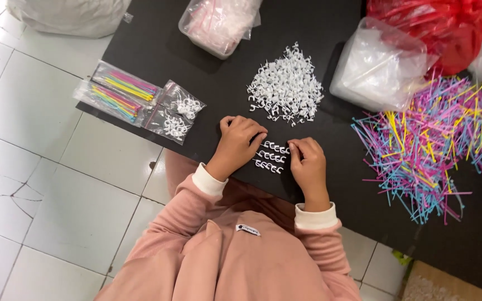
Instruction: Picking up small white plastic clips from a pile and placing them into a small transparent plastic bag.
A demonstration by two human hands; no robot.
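In the head view, a black tabletop (196,72) is seen from above, with the person seated at its near edge in a pink sweater. The left hand (240,144) and the right hand (309,166) are laid a little apart on the surface close to that near edge, and between them small white hook pieces (271,156) are set out in three short rows. The left hand's fingers are curled down at the left end of the rows; the right hand's fingertips are pressed at the right end. Whether a piece is pinched in either hand cannot be told, since the fingers are bent over whatever lies beneath.

The step in hand is judged to be the counting out and lining up of hooks drawn from the white hook pile (285,88), heaped just beyond the rows toward the middle of the tabletop. The next move is judged to call for a fine fingertip pinch, so that one piece is taken without the rows being disturbed.

At the right edge, coloured plastic sticks (430,139) are spread loose. At the left edge, filled packets (140,100) of sticks and hooks are laid. Along the far edge, a clear bag (377,67), a red bag (430,28) and a clear tub (218,22) are cut off by the frame; their contents are hard to make out
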